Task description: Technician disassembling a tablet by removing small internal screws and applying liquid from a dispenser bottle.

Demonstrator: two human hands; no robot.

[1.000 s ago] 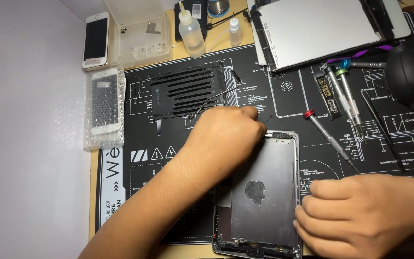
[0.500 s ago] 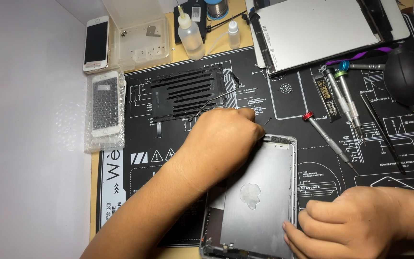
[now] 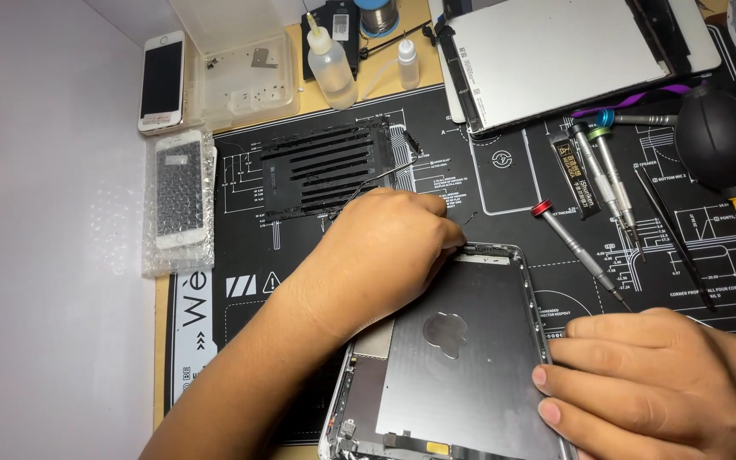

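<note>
Two bare hands were on the tablet housing (image 3: pixel 462 358), which lay open side up on the black repair mat (image 3: pixel 521 183), near the front edge, tilted a little to the left. We saw the dark metal plate inside it, with the frame's top edge just under the fingers of the left hand.

Our left hand (image 3: pixel 376 255) was curled over the top left corner of the housing, fingers bent down and closed toward the frame edge. We could not tell whether it pinched a small tool or part; the fingertips were hidden by the knuckles. Our right hand (image 3: pixel 649 383) lay flat and relaxed on the right rim, fingers together, pressing the housing down and holding nothing.

To work that corner well, we judged the right hand should keep the housing from sliding while the left worked gently along the frame, since thin cables ran near the edge.

Further out, a red-capped screwdriver (image 3: pixel 577 243) lay just above the right hand, with more drivers (image 3: pixel 602 170) and a black air blower (image 3: pixel 717 136) beyond. A removed black panel (image 3: pixel 325 166) sat above the left hand, the screen assembly (image 3: pixel 572 51) at the top, two phones (image 3: pixel 172 128) at the left.
</note>
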